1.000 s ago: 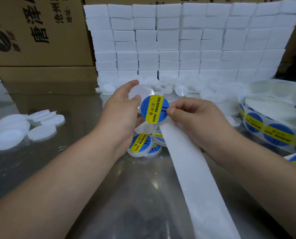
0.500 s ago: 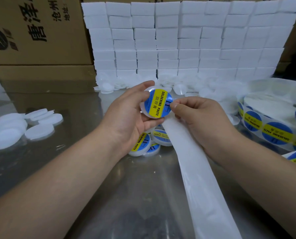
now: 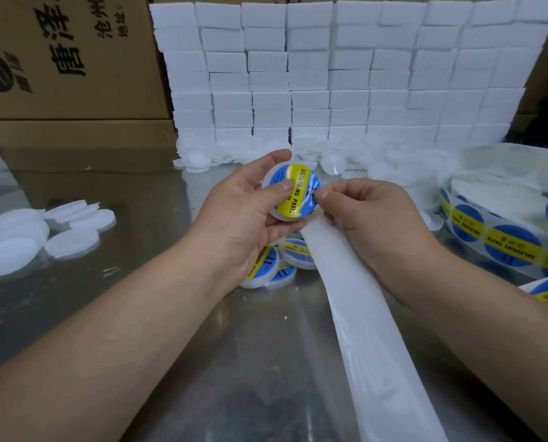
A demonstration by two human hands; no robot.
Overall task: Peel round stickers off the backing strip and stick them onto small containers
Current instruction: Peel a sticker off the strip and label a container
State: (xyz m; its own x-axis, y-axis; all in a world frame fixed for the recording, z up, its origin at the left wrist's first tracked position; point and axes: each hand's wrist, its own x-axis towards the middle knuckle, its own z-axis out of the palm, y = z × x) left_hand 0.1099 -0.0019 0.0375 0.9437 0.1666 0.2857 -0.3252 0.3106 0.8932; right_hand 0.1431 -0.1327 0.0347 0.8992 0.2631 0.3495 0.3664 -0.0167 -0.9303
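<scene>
Shiny bench (image 3: pixel 202 346): the far edge is walled by stacked white boxes (image 3: pixel 346 81), and we see bare surface between our forearms. Backing strip (image 3: pixel 371 346) runs lengthwise from our hands to the near edge. Sticker roll (image 3: pixel 505 240) at the right edge, loose lids (image 3: pixel 43 237) at the left. Left grip (image 3: pixel 240 218) clasps the container (image 3: pixel 285 216) above mid-bench, face towards us. Right grip (image 3: pixel 371 218) pinches the sticker (image 3: pixel 298 189) on it, yellow band running far-to-near.

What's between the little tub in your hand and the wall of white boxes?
A heap of unlabelled white round containers lies between the tub and the boxes, seen in the head view.
</scene>
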